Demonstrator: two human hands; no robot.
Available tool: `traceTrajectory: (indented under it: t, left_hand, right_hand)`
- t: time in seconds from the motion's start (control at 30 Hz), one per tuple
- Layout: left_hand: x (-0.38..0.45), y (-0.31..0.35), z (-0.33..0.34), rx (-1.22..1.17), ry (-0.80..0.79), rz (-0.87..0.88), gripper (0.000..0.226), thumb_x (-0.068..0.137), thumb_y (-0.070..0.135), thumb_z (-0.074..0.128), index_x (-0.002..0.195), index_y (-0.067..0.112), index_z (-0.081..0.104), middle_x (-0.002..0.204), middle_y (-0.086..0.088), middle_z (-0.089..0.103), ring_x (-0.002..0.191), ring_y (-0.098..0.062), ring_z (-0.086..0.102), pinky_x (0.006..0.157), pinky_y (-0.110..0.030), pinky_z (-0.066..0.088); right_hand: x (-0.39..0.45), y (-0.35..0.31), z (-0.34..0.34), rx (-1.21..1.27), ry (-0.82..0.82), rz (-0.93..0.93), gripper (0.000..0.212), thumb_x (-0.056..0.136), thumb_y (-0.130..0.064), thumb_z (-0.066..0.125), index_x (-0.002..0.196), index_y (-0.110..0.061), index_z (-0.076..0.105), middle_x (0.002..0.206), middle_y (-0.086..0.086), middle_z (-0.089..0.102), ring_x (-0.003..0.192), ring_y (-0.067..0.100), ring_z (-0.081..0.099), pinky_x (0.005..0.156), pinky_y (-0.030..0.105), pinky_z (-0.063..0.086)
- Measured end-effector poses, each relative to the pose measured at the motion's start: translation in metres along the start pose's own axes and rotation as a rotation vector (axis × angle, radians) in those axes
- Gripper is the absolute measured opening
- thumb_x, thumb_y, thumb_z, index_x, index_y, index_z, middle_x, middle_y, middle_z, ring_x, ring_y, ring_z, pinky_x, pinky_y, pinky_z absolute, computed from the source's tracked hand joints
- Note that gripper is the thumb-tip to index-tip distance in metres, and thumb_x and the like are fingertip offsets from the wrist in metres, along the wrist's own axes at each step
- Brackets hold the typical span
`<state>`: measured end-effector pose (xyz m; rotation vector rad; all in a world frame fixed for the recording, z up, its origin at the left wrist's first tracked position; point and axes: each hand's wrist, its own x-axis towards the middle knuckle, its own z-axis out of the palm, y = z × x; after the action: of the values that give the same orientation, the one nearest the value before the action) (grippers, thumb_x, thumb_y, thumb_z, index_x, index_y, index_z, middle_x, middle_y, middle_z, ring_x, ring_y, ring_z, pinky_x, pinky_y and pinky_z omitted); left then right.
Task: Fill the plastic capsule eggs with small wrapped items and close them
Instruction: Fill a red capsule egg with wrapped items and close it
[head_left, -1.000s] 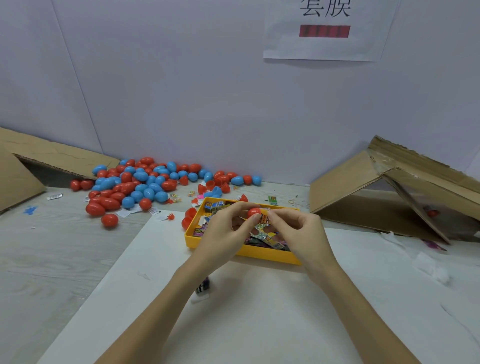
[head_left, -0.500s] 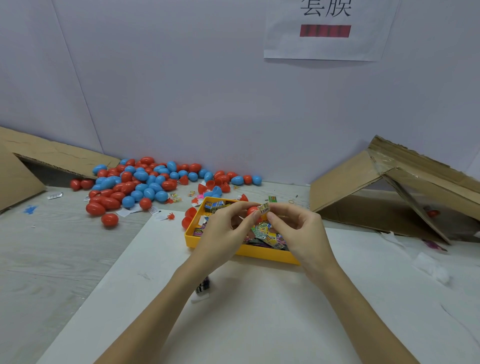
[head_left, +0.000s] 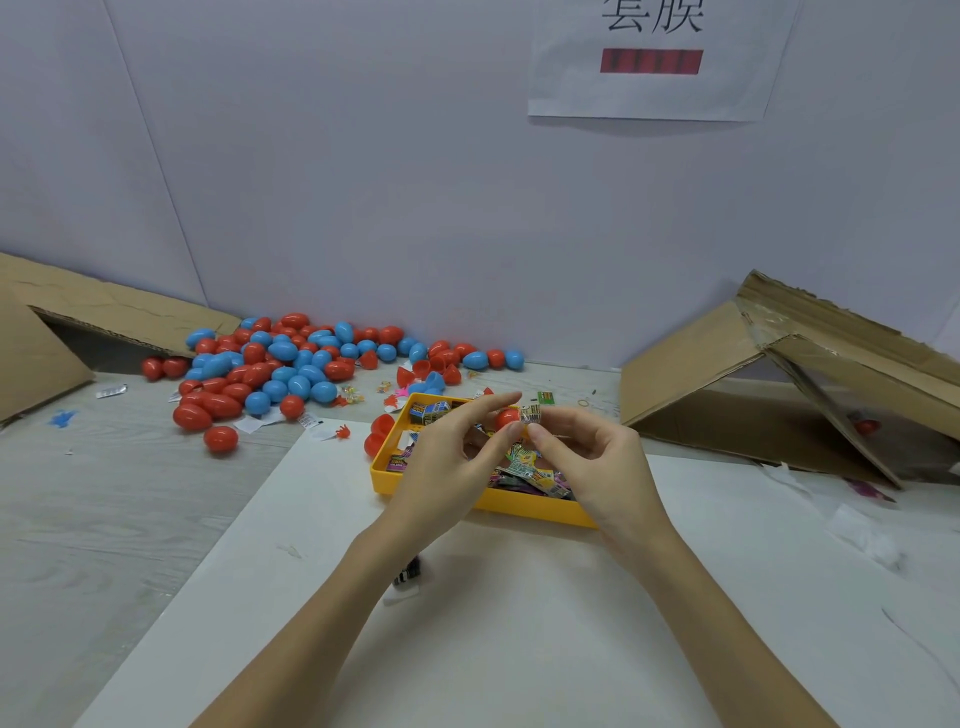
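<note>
Above the yellow tray (head_left: 488, 503) my two hands meet. My left hand (head_left: 457, 460) pinches a red capsule egg half (head_left: 505, 419) between thumb and fingers. My right hand (head_left: 592, 457) pinches a small wrapped item (head_left: 531, 414) with a barcode, held against the egg half's right side. The tray holds several colourful wrapped items (head_left: 530, 467). A pile of red and blue capsule eggs (head_left: 280, 364) lies at the back left against the wall. Two red egg halves (head_left: 378, 434) sit beside the tray's left wall.
The tray rests on a white sheet (head_left: 467, 623) over a grey wood-grain table (head_left: 104, 509). Torn cardboard boxes stand at the far left (head_left: 47, 332) and right (head_left: 779, 374). Paper scraps and a small dark item (head_left: 408, 571) lie on the surface.
Both hands rose slightly above the tray. The wrapped item came up in my right hand and now sits at the red egg half.
</note>
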<state>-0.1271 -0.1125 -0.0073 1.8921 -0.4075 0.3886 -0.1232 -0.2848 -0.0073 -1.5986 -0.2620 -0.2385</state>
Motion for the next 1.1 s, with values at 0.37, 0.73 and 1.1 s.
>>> traceTrajectory:
  t: [0.37,0.73,1.1]
  left_hand:
    - [0.003,-0.003,0.000,-0.007,0.010,-0.018,0.037,0.095,0.045,0.058,0.124,0.023,0.067,0.100,0.010,0.073,0.085,-0.011,0.072,0.076,-0.035,0.062]
    - [0.000,-0.001,-0.001,0.123,-0.002,0.189,0.055,0.091,0.038,0.065,0.143,0.022,0.055,0.110,0.009,0.064,0.090,-0.011,0.064,0.078,-0.018,0.055]
    - [0.001,-0.004,0.000,0.236,-0.002,0.301,0.040,0.099,0.027,0.062,0.138,0.019,0.056,0.117,0.009,0.059,0.101,-0.008,0.059,0.085,-0.015,0.048]
  right_hand:
    - [-0.002,-0.005,0.004,0.046,0.067,-0.014,0.019,0.094,-0.015,0.074,0.111,-0.019,0.077,0.100,-0.007,0.079,0.097,0.009,0.075,0.078,0.021,0.060]
    - [-0.003,-0.009,0.005,0.327,0.014,0.219,0.020,0.090,-0.015,0.075,0.110,-0.015,0.076,0.104,0.005,0.079,0.100,0.018,0.076,0.078,0.024,0.059]
    - [-0.004,-0.019,0.001,0.556,-0.106,0.429,0.027,0.087,-0.019,0.076,0.110,-0.005,0.077,0.111,0.015,0.077,0.097,0.021,0.075,0.078,0.025,0.060]
